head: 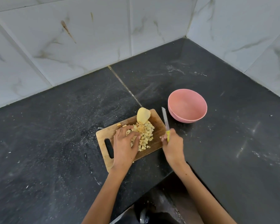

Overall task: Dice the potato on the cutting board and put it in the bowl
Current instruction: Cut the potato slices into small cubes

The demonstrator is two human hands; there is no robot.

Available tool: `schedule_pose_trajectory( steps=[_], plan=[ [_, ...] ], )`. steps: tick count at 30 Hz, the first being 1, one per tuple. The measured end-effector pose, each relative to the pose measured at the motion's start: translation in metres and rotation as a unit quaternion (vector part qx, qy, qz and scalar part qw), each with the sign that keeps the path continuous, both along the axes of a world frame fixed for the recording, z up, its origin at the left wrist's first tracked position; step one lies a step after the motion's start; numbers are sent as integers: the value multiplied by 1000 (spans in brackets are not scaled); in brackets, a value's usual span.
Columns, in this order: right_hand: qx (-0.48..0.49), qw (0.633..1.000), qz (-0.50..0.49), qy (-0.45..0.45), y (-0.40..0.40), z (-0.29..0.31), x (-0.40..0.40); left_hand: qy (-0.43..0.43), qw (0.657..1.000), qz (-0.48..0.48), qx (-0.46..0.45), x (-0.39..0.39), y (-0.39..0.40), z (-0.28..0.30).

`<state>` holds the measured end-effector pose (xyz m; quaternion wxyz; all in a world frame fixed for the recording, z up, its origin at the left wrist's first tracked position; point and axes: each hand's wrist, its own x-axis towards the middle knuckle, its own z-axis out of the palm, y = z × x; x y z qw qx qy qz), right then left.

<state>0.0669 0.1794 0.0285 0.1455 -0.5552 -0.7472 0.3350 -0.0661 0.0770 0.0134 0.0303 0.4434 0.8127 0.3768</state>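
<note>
Potato (143, 115) is what everything turns on: one uncut piece sits at the far end of the cutting board (103, 136), its long axis running roughly away from me, leaning a little to the right. Just near of it, touching its base, lies the heap of diced cubes (145, 136), spread down the middle of the board toward me.

My left hand (124, 146) lies on the left side of that heap, fingers loosely spread and curved over the cubes, fingertips touching them, pinching nothing that I can see. It is the nearer hand to both the heap and the uncut piece. My right hand (173, 146) is off the right edge of the board, gripping the yellow handle of the knife (166, 122), whose blade points away from me and is lifted clear of the potato, between the board and the bowl.

That pink bowl (187, 105) stands on the dark counter (55, 143) to the far right of the board, close to it but apart, with nothing in it as far as I can see.

I judge the dicing is partly done. The remaining piece lies straight ahead of my left fingers, so I would slide that hand forward to steady it, and bring the blade in from the right across its long axis. The cubes must travel right and a little away to reach the bowl.
</note>
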Motion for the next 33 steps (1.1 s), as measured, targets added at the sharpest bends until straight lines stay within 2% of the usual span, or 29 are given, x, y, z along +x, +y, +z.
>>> schedule_pose_trajectory(
  steps=[3, 8, 13, 15, 19, 21, 24, 28, 33],
  plan=[
    [-8, 998, 24, 52, -4, 0, -17, -2, 1000, -4, -4, -2, 4, 0],
    [-3, 996, -41, 73, 16, 1, -23, -12, 1000, 2, -4, -11, 18, 5],
    [-19, 997, 73, 17, 22, 4, -40, -23, 998, 19, -51, -28, 56, 18],
    [-26, 996, 84, 11, 25, 5, -41, -35, 995, 30, -89, -35, 73, 19],
    [-55, 996, 6, 72, 31, 3, -34, -52, 980, 43, -185, -45, 101, 16],
    [-64, 994, -16, 87, 33, 2, -32, -66, 976, 51, -200, -47, 109, 15],
    [-69, 994, -16, 85, 33, 1, -30, -114, 979, 68, -154, -52, 112, 19],
    [-67, 995, -9, 70, 32, 3, -30, -200, 973, 13, -117, -56, 112, 30],
    [-73, 996, -6, 49, 30, -1, -34, -183, 983, 24, 5, -56, 94, 49]
  ],
)
